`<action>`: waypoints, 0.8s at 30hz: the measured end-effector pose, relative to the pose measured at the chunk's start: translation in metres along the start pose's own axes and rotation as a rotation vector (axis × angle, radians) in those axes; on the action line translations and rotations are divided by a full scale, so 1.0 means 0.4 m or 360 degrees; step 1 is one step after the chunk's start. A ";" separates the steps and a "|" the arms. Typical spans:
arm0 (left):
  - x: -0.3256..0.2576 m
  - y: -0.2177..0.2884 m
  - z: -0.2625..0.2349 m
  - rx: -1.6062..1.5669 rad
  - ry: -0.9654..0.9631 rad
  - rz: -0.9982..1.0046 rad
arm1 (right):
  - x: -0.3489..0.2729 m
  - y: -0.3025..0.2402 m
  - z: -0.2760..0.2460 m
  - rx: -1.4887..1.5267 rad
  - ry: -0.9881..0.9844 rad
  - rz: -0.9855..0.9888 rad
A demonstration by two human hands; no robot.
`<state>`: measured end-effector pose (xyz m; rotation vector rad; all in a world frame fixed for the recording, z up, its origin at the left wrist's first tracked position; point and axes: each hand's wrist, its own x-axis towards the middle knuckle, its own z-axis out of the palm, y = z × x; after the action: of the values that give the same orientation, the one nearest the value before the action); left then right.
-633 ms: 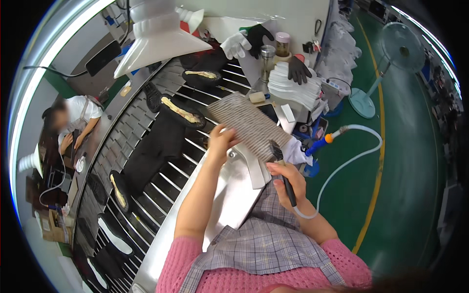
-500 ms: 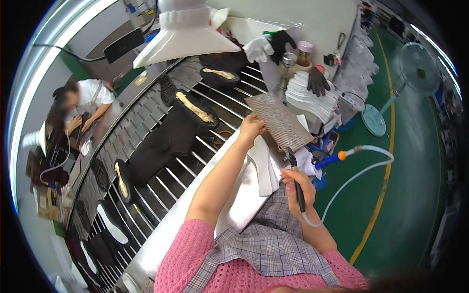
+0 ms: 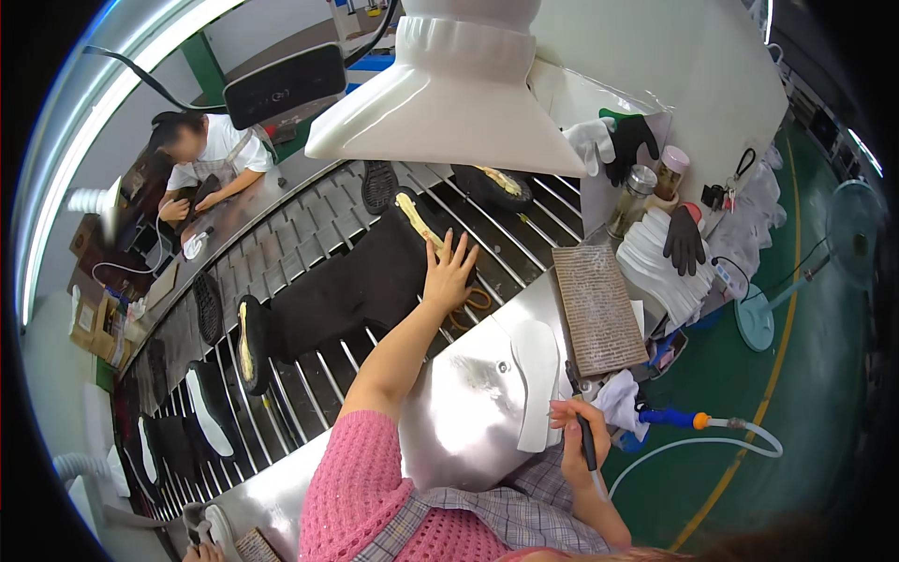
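My left hand [image 3: 449, 273] is stretched out over the conveyor of metal bars, fingers spread on the foot end of a tall black boot [image 3: 361, 281]. The boot lies on its side, and a cream-yellow strip runs along its underside. In my right hand [image 3: 582, 433] is a black-handled brush [image 3: 588, 445] with a pale hose at its lower end. This hand is near the metal table's edge, beside white insole-shaped pieces [image 3: 537, 375]. Just beyond it lies a brown textured board [image 3: 599, 309].
A white hood [image 3: 449, 112] hangs over the conveyor. Black soles [image 3: 208, 307] and more boots [image 3: 211, 412] lie further left. Gloves, jars [image 3: 633, 199] and a white stack [image 3: 663, 267] stand at right. A co-worker [image 3: 220, 155] sits across; another person's hand [image 3: 201, 553] shows lower left.
My left hand has left the brown board and moved left onto the black boot. My right hand keeps hold of the brush. The view has shifted.
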<state>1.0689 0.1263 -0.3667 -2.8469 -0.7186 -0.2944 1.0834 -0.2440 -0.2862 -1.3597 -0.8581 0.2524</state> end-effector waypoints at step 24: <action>-0.042 -0.152 -0.221 -0.1686 0.0892 -0.0626 | 0.004 -0.045 -0.022 0.0068 -0.0027 0.0000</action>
<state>1.0122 0.1509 -0.2774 -3.1073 -1.2315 -1.9394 1.0849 -0.2539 -0.2689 -1.3193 -0.8624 0.2811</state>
